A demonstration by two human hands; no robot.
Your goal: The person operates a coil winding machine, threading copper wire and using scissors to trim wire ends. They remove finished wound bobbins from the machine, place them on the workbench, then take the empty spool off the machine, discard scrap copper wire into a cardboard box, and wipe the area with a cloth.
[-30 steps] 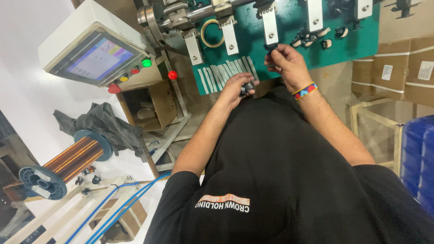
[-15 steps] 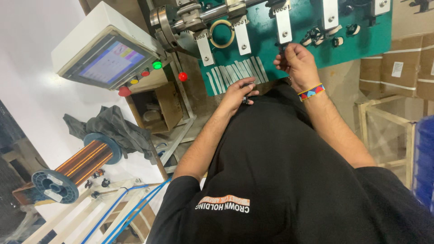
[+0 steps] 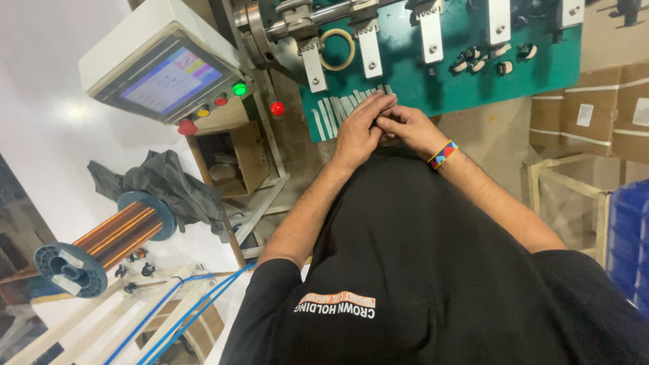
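Left hand (image 3: 357,132) and right hand (image 3: 404,126) meet fingertip to fingertip, pinched on something too small to make out. Just above them lie white strips (image 3: 338,111) on the green machine bed (image 3: 433,88). A loosened pinch could drop it — perhaps unseen.

Setting: industrial workshop, probably a coil-winding station. Evidence: green machine panel (image 3: 433,74) with white clamp brackets (image 3: 370,51); touchscreen control box (image 3: 165,64) with coloured push-buttons (image 3: 239,88); large spool of copper wire (image 3: 101,247); stacked cardboard cartons (image 3: 595,111); blue plastic crates (image 3: 629,236).
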